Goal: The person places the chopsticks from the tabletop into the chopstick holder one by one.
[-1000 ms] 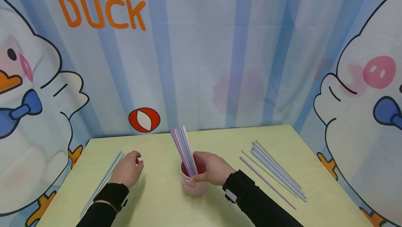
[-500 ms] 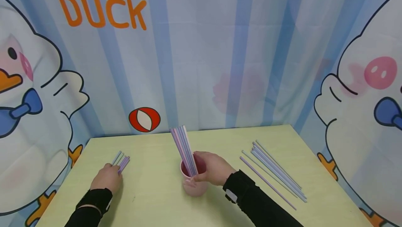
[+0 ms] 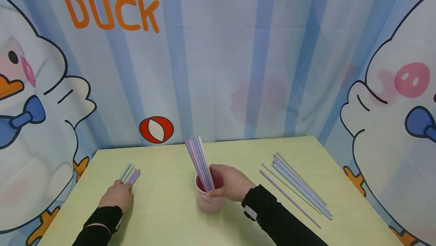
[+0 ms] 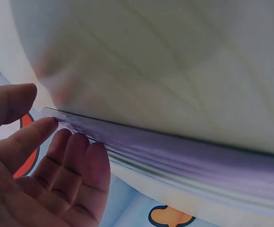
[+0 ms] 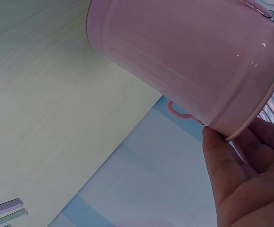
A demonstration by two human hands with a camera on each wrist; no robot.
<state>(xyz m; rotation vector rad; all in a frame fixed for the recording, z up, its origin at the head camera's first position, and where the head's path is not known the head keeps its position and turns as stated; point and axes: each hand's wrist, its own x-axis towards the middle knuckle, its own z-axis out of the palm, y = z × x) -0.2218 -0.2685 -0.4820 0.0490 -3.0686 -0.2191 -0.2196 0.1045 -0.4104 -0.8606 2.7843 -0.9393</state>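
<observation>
"What changed?"
"Left hand (image 3: 117, 195) slid down onto the left-side straws (image 3: 132, 176) this past second, so both hands are busy now. Its fingers (image 4: 95, 168) touch them, thumb apart."
"And the right hand (image 3: 235, 181)?"
"Pinching the rim of the pink cup (image 3: 211, 205), mid-tabletop (image 3: 170, 208), straw bundle (image 3: 198, 161) leaning inside."

Up top, the head camera looks forward and down over the table (image 3: 170, 219); the wrist cameras, right up close, share its straws (image 4: 198, 152) on the left, its cup (image 5: 184, 56) on the right.
</observation>
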